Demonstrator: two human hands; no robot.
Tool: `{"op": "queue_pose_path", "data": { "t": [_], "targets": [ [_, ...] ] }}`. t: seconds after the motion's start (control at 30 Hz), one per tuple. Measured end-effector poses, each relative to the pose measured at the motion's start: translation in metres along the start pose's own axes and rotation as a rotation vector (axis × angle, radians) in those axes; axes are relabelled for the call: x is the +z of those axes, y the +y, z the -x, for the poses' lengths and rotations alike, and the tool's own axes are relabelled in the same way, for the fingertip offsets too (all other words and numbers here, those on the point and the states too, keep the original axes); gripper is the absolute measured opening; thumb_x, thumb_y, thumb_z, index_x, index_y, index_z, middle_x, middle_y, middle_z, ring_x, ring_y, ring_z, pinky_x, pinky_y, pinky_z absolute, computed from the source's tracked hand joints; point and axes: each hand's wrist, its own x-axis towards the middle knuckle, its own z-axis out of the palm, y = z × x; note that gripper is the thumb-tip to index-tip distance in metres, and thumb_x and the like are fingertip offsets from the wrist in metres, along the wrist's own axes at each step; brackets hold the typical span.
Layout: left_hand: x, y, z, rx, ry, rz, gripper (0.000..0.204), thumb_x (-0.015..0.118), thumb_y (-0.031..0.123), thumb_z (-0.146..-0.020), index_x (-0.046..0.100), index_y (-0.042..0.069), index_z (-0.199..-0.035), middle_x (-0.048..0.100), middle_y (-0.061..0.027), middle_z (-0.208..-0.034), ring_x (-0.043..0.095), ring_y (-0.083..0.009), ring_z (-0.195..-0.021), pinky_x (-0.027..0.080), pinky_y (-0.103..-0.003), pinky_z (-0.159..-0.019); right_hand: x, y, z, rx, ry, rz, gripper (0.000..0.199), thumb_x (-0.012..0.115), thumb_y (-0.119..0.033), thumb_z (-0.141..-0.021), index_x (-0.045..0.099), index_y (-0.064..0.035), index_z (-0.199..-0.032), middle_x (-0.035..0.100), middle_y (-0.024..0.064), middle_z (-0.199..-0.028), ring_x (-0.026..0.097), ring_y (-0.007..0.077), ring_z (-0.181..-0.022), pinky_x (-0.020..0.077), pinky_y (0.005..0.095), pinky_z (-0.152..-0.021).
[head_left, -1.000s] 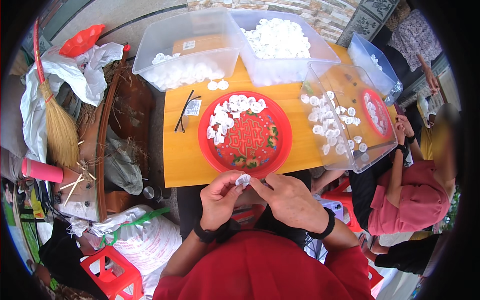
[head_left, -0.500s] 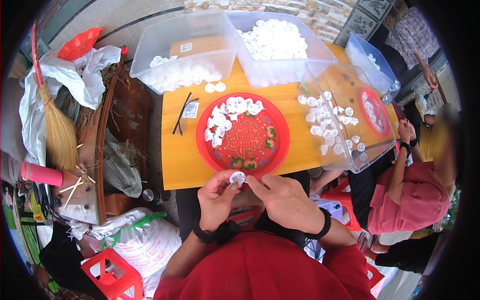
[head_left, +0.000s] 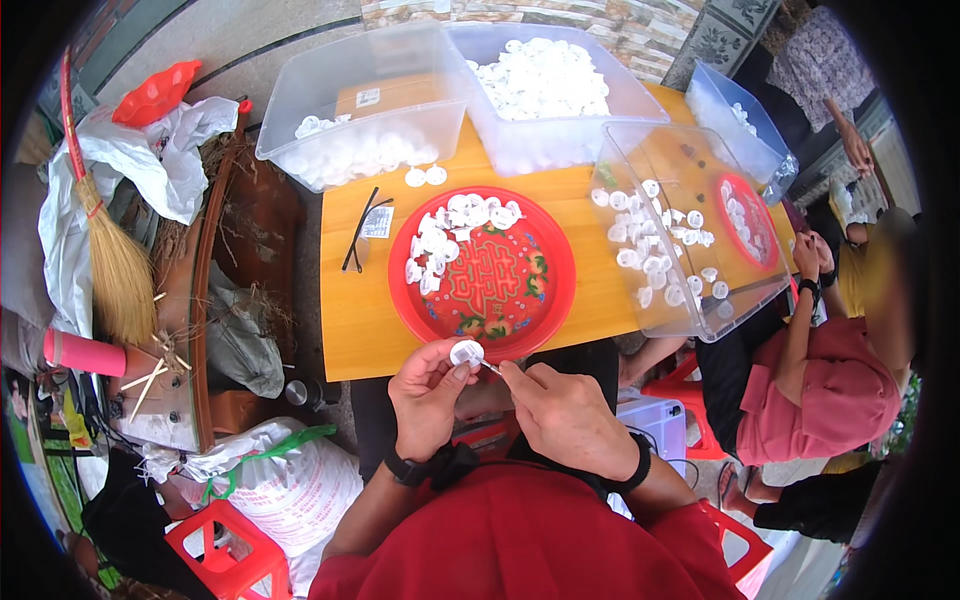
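My left hand (head_left: pixel 425 402) pinches a small round white plastic piece (head_left: pixel 467 352) between thumb and fingers, just off the near rim of the red tray (head_left: pixel 563 290). In my right hand (head_left: pixel 568 415) is a thin tool with a slim metal tip (head_left: pixel 490 367); the rest of it is hidden by my fingers. The tip meets or nearly meets the right edge of the piece. Inside the tray, several similar white pieces (head_left: pixel 433 242) lie along the far and left sides, over a printed pattern.
Clear bins (head_left: pixel 290 160) of white pieces stand at the table's back. Right of the tray, a transparent lid or bin (head_left: pixel 690 310) overlaps loose pieces (head_left: pixel 655 265). Eyeglasses (head_left: pixel 362 230) lie left. A person in a pink top (head_left: pixel 800 390) sits at the right.
My right hand has drawn slightly back and down from the piece, so the metal tip now shows. The piece has turned a little in my left hand.
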Motion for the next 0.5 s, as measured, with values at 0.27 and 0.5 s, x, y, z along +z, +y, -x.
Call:
{"op": "queue_pose_path", "data": {
  "t": [0.27, 0.5],
  "targets": [
    [0.0058, 0.0027, 0.0014, 0.002, 0.002, -0.042, 0.027, 0.053, -0.009, -0.085, 0.053, -0.005, -0.111, 0.062, -0.0103, -0.102, 0.06, -0.0134, -0.086, 0.051, -0.026, -0.074, 0.0047, -0.0007, -0.0015, 0.02, 0.017, -0.012, 0.039, 0.06, -0.009, -0.074, 0.051, 0.0075, -0.108, 0.052, 0.0123, -0.068, 0.056, 0.024, -0.056, 0.046, 0.0322, -0.049],
    [0.0101, 0.0, 0.0019, 0.057, 0.026, -0.121, 0.028, 0.054, -0.014, -0.081, 0.054, -0.004, -0.108, 0.061, -0.013, -0.103, 0.06, -0.0159, -0.085, 0.05, -0.026, -0.072, 0.0087, -0.0011, -0.0062, 0.002, -0.003, -0.004, 0.035, 0.058, -0.008, -0.074, 0.051, 0.0093, -0.104, 0.053, 0.0137, -0.069, 0.057, 0.0253, -0.056, 0.0472, 0.0333, -0.05]
  ]
}}
